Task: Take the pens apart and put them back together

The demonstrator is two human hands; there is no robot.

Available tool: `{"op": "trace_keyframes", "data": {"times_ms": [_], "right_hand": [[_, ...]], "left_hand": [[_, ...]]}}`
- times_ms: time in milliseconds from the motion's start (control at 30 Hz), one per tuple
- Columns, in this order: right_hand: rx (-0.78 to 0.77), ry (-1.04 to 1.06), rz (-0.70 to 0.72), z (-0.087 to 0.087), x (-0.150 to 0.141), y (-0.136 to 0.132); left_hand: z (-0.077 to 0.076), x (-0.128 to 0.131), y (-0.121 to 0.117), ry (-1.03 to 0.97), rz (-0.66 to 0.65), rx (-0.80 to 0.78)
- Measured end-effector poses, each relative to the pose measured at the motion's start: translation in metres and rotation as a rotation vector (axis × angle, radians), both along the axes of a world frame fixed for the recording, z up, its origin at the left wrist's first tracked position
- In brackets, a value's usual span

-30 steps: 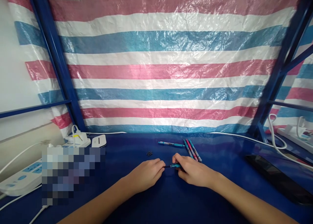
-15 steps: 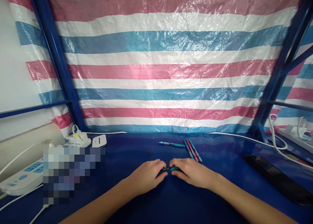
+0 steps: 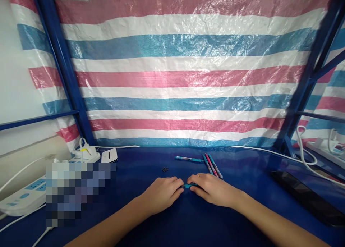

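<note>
A slim blue and dark pen (image 3: 187,186) lies crosswise between my hands, just above or on the blue tabletop. My left hand (image 3: 165,192) pinches its left end between thumb and fingers. Around its right end my right hand (image 3: 212,190) is closed, covering that part. Beyond my right hand, two blue pens and a pink pen (image 3: 211,165) lie side by side. Another blue pen (image 3: 188,159) rests sideways to their left. A small heap of tiny dark pieces (image 3: 165,169) sits past my left hand.
A black phone-like slab (image 3: 307,196) lies at the right. Power strips (image 3: 32,191) with white cables and a white box (image 3: 109,155) stand at the left. Behind the table (image 3: 140,157) hangs a striped plastic sheet (image 3: 183,96) between blue metal posts (image 3: 63,60).
My right hand has shifted slightly, and more of the pen's blue part now shows between the hands. Both hands keep hold of it.
</note>
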State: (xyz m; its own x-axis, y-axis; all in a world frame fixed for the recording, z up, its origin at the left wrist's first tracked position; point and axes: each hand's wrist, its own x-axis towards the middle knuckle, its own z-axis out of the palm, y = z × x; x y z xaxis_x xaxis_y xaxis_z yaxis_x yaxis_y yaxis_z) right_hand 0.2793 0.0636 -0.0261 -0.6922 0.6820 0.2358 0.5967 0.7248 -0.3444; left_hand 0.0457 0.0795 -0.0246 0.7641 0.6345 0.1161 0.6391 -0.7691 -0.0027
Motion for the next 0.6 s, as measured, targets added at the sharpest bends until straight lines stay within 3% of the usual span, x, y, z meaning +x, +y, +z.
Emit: {"op": "trace_keyframes", "data": {"times_ms": [600], "right_hand": [[0.057,-0.062,-0.011,-0.0043,0.0010,0.0021]], "left_hand": [[-0.0005,0.0023,-0.0034,0.029,-0.017,0.027]]}}
